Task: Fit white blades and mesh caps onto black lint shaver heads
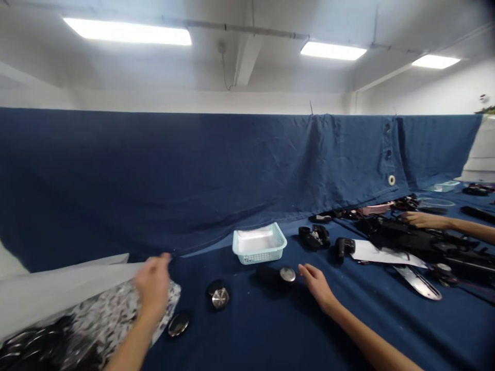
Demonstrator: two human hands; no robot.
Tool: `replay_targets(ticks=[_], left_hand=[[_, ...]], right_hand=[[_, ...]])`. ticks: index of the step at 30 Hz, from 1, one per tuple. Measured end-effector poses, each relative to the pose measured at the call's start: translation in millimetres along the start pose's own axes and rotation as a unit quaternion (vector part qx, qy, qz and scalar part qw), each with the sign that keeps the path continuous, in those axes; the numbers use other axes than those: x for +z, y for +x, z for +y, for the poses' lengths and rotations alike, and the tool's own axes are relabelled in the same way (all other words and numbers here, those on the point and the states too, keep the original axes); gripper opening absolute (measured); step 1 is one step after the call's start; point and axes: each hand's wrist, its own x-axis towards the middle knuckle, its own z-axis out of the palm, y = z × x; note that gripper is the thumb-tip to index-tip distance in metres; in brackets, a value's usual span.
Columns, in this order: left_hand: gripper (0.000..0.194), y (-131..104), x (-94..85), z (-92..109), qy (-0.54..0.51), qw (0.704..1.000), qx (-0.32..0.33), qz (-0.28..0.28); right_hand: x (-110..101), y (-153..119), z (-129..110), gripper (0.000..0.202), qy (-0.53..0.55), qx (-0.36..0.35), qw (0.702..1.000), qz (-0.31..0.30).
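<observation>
My left hand (153, 282) is over a clear bag (116, 312) filled with many small grey and white pieces. Its fingers are curled together and a little blurred, so whatever is in them is hidden. To the right of it lie a black-rimmed round part (179, 323) and a shiny silver disc (220, 298) against a dark round piece. My right hand (316, 284) reaches in from the right with loosely stretched fingers. Its fingertips are just beside a silver-topped round part (287, 275), which sits by a dark piece on the blue cloth.
A light blue basket (260, 255) lined with white stands behind the parts. Black camera-like parts (314, 237) and a silver plate (418, 282) lie to the right. Another person's hand (423, 220) is among black parts there. White sheeting (69, 283) covers the left.
</observation>
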Motion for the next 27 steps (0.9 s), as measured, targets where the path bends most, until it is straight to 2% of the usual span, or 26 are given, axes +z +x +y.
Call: replay_targets(ticks=[2, 4, 7, 10, 12, 13, 14, 17, 19, 22, 27], left_hand=[[0.04, -33, 16.9, -1, -0.019, 0.993, 0.085, -0.085], [0.049, -68, 32.6, 3, -0.034, 0.973, 0.162, -0.161], [0.051, -101, 41.4, 6, -0.019, 0.958, 0.203, -0.203], [0.042, -103, 33.2, 2, 0.034, 0.959, 0.181, -0.215], [0.026, -98, 26.6, -2, 0.066, 0.955, 0.162, -0.238], [0.02, -95, 24.7, -5, 0.077, 0.951, 0.155, -0.256], [0.025, -93, 24.0, -7, 0.085, 0.946, 0.151, -0.276], [0.057, -94, 27.4, -10, 0.101, 0.923, 0.144, -0.342], [0.064, -97, 31.1, -11, 0.107, 0.908, 0.141, -0.38], [0.05, -102, 34.5, -9, 0.123, 0.896, 0.125, -0.407], [0.037, -104, 36.3, -13, 0.156, 0.896, 0.092, -0.405]], right_hand=[[-1, -9, -1, 0.04, -0.005, -0.063, 0.997, 0.033], [-1, -17, -5, 0.046, -0.012, -0.127, 0.991, 0.038], [2, -26, -14, 0.058, -0.028, -0.209, 0.977, -0.002], [4, -28, -16, 0.062, -0.092, -0.265, 0.957, -0.074], [5, -26, -11, 0.058, -0.146, -0.282, 0.942, -0.105], [5, -24, -8, 0.057, -0.165, -0.284, 0.938, -0.106], [6, -22, -5, 0.057, -0.176, -0.283, 0.938, -0.101], [7, -18, 3, 0.056, -0.194, -0.275, 0.938, -0.083], [8, -18, 4, 0.056, -0.201, -0.274, 0.937, -0.081], [8, -20, 3, 0.055, -0.203, -0.276, 0.936, -0.08], [7, -20, 1, 0.055, -0.193, -0.279, 0.939, -0.064]])
